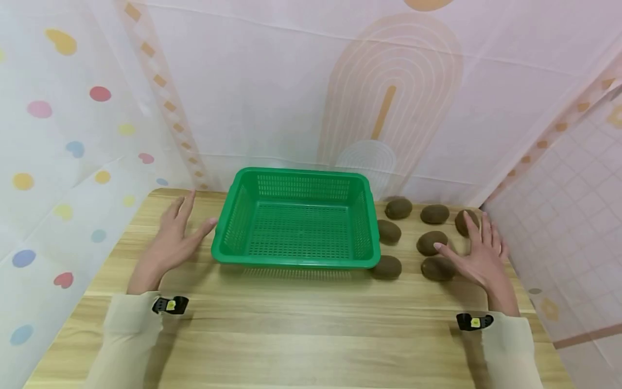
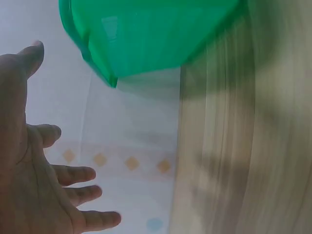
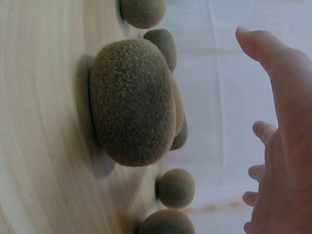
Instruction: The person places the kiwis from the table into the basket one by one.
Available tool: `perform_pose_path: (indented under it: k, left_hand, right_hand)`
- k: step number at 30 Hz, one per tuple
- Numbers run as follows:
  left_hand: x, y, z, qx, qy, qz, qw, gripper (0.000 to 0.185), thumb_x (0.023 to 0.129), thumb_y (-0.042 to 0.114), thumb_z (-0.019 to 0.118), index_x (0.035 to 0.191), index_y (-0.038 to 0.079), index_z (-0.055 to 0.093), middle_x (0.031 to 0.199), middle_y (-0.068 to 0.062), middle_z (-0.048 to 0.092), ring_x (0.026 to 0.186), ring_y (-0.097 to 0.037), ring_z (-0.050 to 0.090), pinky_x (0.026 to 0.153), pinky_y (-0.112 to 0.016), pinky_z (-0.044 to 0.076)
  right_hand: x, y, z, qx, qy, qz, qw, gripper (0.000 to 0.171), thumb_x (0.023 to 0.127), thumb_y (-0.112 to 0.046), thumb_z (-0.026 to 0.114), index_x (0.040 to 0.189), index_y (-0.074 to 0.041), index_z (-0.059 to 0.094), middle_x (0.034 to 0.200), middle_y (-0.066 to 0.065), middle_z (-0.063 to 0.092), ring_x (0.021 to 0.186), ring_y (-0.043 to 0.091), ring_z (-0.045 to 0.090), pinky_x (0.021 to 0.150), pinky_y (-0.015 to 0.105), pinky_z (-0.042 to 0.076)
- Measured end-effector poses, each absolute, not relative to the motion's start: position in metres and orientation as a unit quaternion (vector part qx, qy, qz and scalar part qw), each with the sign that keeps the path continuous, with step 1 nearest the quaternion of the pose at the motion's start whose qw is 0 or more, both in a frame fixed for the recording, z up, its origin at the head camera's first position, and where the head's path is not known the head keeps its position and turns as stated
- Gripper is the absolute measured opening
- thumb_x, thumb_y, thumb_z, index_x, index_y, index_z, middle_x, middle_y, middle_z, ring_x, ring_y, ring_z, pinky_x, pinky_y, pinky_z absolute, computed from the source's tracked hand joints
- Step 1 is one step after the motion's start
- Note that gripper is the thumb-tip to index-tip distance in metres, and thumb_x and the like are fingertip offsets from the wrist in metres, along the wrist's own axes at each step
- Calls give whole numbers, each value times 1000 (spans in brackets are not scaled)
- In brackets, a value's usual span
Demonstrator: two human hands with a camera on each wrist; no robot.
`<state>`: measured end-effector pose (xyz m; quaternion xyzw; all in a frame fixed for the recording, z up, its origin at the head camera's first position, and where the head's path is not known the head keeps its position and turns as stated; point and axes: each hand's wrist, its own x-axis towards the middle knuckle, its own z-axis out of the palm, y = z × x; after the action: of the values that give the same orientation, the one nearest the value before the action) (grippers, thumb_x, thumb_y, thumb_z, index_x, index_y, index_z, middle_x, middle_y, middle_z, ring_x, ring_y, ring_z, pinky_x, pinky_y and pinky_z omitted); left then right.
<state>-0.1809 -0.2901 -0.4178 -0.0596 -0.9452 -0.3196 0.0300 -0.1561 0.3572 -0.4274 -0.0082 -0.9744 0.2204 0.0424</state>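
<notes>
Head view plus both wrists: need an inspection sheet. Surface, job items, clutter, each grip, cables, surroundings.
Surface: wood-grain table.
Job items: green basket, upright, nothing seen inside; seven brown kiwis on the table to its right in the head view, two partly hidden by its rim.
Clutter: nothing seen.
Left grip: bare hand, fingers spread, beside the basket, holding nothing; black band at the wrist.
Right grip: bare hand, fingers spread over the rightmost kiwis, holding nothing; similar band.
Cables: nothing seen.
Surroundings: pale patterned sheeting behind and on both sides.
</notes>
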Motion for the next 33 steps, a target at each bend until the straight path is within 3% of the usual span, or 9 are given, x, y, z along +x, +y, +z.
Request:
perform_pose_path:
  k: [6, 12, 16, 20, 24, 29, 33]
  left_hand:
    - [-187, -278, -425, -75, -912, -403, 24, 81, 107, 47, 49, 166, 26, -3, 168, -30, 10, 152, -55, 16, 114, -79, 23]
    - [-187, -269, -431, -57, -884, -463, -11, 77, 107, 51, 46, 166, 30, 1, 164, -27, 30, 148, -50, 32, 113, -70, 37]
    - [-187, -265, -433, -37, -865, -500, -24, 75, 106, 55, 46, 166, 32, 7, 161, -19, 39, 144, -37, 43, 105, -38, 52]
    - [-187, -262, -434, -9, -848, -529, -16, 72, 105, 56, 48, 165, 31, 17, 157, -16, 45, 128, -14, 54, 86, -9, 51]
    - [-188, -259, -436, 14, -830, -557, -5, 71, 104, 54, 52, 164, 24, 28, 149, -15, 50, 110, 4, 54, 82, -9, 52]
    - [-187, -258, -440, 26, -815, -579, -19, 67, 104, 50, 54, 162, 21, 35, 148, -13, 47, 113, 3, 52, 85, -9, 49]
    - [-190, -256, -442, 31, -787, -616, -27, 64, 104, 43, 59, 160, 20, 39, 146, -6, 49, 115, 5, 53, 88, -8, 51]
  right_hand:
    - [-150, 370, -433, -35, -965, 259, 36, 105, 95, -61, 61, 167, -23, -6, 170, 21, -20, 152, 59, -10, 111, 85, 3]
    - [-146, 384, -436, -56, -960, 272, 28, 104, 97, -61, 58, 166, -25, -11, 168, 25, -20, 150, 62, -8, 109, 86, 10]
    - [-144, 395, -440, -62, -956, 285, 18, 106, 97, -58, 60, 165, -24, -13, 167, 30, -18, 149, 64, -8, 108, 87, 11]
    - [-143, 406, -442, -66, -952, 298, 3, 106, 97, -55, 61, 166, -19, -12, 167, 33, -11, 148, 65, -1, 107, 86, 17]
    - [-143, 412, -438, -78, -943, 323, -26, 104, 99, -52, 61, 166, -11, -6, 166, 37, 2, 145, 66, 15, 107, 82, 26]
    - [-139, 414, -435, -100, -938, 319, -91, 101, 100, -56, 58, 165, -6, 0, 161, 41, 14, 141, 64, 26, 107, 76, 33]
    - [-137, 416, -438, -108, -938, 311, -105, 98, 100, -53, 59, 164, -2, 7, 158, 43, 20, 140, 63, 27, 106, 74, 35]
